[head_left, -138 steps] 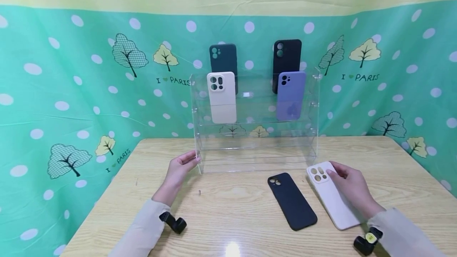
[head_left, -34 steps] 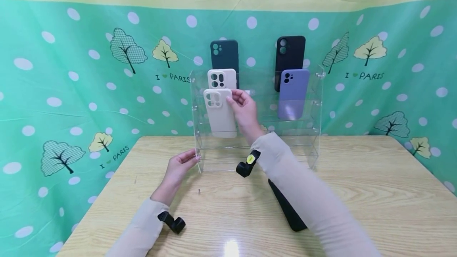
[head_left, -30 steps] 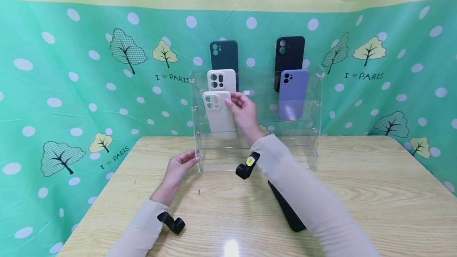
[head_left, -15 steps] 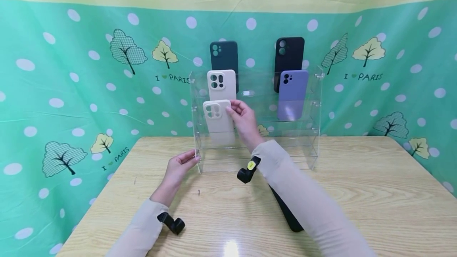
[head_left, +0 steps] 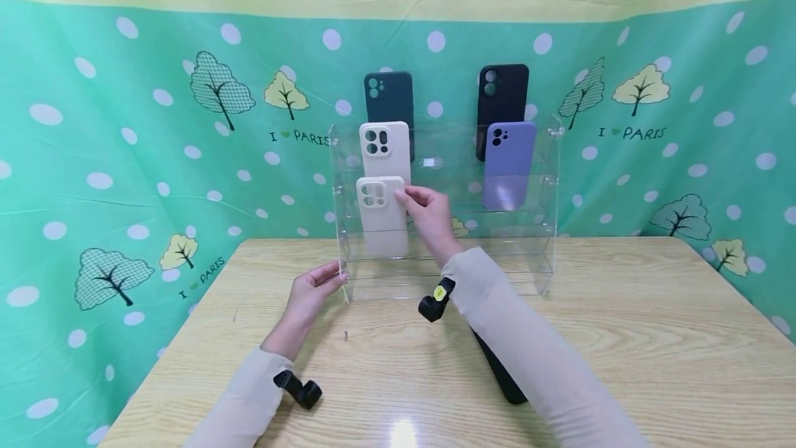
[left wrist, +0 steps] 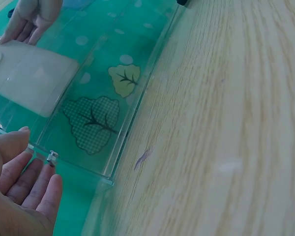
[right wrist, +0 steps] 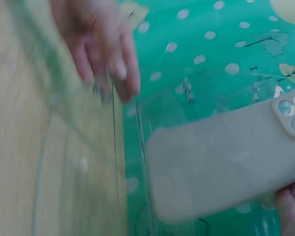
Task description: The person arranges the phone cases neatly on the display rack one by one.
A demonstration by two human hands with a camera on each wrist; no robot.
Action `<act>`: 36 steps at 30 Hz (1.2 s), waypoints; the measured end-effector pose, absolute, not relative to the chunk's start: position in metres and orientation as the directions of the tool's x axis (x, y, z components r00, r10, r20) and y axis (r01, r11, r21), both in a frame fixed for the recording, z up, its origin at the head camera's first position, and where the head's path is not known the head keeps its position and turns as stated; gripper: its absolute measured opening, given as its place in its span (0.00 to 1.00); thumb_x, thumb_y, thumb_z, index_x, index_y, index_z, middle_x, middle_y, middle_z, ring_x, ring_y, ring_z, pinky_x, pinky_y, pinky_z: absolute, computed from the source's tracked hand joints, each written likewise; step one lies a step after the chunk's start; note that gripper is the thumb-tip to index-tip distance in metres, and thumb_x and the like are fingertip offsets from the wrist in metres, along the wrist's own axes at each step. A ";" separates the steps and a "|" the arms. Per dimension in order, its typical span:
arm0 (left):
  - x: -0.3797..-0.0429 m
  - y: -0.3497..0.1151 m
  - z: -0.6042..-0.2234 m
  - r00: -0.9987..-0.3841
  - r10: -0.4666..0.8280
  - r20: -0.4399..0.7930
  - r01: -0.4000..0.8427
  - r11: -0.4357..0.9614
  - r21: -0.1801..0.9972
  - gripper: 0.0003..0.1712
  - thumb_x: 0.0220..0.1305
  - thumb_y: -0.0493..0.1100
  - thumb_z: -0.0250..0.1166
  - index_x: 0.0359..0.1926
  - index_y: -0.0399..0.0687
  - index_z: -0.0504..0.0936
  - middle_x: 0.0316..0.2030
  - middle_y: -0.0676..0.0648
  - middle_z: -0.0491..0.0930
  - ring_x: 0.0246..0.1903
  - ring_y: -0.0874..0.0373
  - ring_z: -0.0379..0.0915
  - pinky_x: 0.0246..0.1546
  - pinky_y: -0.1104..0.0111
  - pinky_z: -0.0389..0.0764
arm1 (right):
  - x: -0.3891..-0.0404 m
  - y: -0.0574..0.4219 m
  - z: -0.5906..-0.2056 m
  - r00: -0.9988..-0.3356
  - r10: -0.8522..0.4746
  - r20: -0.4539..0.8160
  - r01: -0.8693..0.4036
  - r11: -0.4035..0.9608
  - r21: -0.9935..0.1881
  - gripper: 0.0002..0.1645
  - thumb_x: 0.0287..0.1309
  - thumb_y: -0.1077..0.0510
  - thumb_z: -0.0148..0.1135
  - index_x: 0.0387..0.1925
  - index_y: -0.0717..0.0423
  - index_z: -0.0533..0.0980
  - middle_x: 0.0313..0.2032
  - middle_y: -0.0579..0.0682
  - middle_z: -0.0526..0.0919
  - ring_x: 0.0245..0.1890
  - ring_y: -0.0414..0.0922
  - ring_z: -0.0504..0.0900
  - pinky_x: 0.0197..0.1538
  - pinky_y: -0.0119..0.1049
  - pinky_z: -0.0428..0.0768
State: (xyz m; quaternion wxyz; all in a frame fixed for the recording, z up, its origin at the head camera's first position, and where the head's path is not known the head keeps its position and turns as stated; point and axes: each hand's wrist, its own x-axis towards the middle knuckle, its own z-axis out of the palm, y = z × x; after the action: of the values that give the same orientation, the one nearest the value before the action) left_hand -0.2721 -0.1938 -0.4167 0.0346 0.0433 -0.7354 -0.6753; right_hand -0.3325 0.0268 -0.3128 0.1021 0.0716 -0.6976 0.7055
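Note:
A clear acrylic display rack stands on the table. My right hand pinches a white phone case by its upper right edge. The lower part of this case sits behind a clear front panel on the left, below another white phone case. In the right wrist view, the held case spans the right half. My left hand holds the rack's left side panel near the bottom. In the left wrist view, the left hand's thumb and fingers lie about that panel edge.
Higher on the rack stand a dark green case, a black case and a purple case. Another black case lies on the table, partly hidden under my right forearm. A patterned curtain hangs behind.
The white case has gone from the table's right side to the rack's left side in my right hand. Lately it moved down and straightened upright. My left hand stayed at the rack.

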 end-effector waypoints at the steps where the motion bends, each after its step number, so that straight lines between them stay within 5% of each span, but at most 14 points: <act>1: -0.272 -0.194 -0.416 -0.994 -0.110 -0.006 -0.015 0.084 0.996 0.25 0.60 0.37 0.65 0.58 0.34 0.73 0.54 0.39 0.77 0.39 0.72 0.77 0.46 0.80 0.76 | -0.332 0.028 -0.312 -0.967 0.051 0.250 -0.248 0.039 -0.968 0.18 0.57 0.52 0.65 0.45 0.59 0.80 0.43 0.54 0.84 0.41 0.44 0.82 0.45 0.33 0.82; 10: -0.272 -0.192 -0.417 -0.993 -0.117 -0.011 -0.020 0.075 0.997 0.24 0.60 0.36 0.65 0.57 0.33 0.73 0.53 0.40 0.78 0.38 0.72 0.78 0.46 0.80 0.76 | -0.329 0.037 -0.308 -0.939 0.067 0.336 -0.291 0.362 -0.885 0.15 0.53 0.51 0.68 0.33 0.60 0.84 0.33 0.54 0.87 0.30 0.46 0.84 0.34 0.34 0.83; 24: -0.272 -0.192 -0.422 -0.995 -0.102 -0.017 -0.024 0.069 0.997 0.24 0.60 0.35 0.64 0.57 0.33 0.73 0.52 0.41 0.79 0.38 0.70 0.79 0.47 0.78 0.77 | -0.324 0.051 -0.317 -0.917 0.019 0.398 -0.359 0.393 -0.847 0.14 0.52 0.51 0.70 0.34 0.58 0.84 0.33 0.53 0.87 0.32 0.43 0.83 0.34 0.33 0.80; 36: -0.273 -0.191 -0.419 -0.993 -0.122 0.013 0.005 0.069 0.998 0.24 0.60 0.35 0.65 0.56 0.30 0.73 0.51 0.40 0.79 0.36 0.71 0.78 0.45 0.79 0.77 | -0.289 0.110 -0.322 -0.896 -0.069 0.439 -0.429 0.392 -0.814 0.16 0.55 0.47 0.67 0.37 0.55 0.84 0.34 0.51 0.87 0.31 0.45 0.83 0.31 0.32 0.80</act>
State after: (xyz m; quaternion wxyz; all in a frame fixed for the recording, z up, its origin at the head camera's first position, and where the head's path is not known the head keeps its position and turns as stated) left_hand -0.2729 -0.1913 -0.4194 0.0463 0.0400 -0.7296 -0.6811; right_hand -0.2890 0.1099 -0.3216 0.1697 0.1526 -0.8169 0.5297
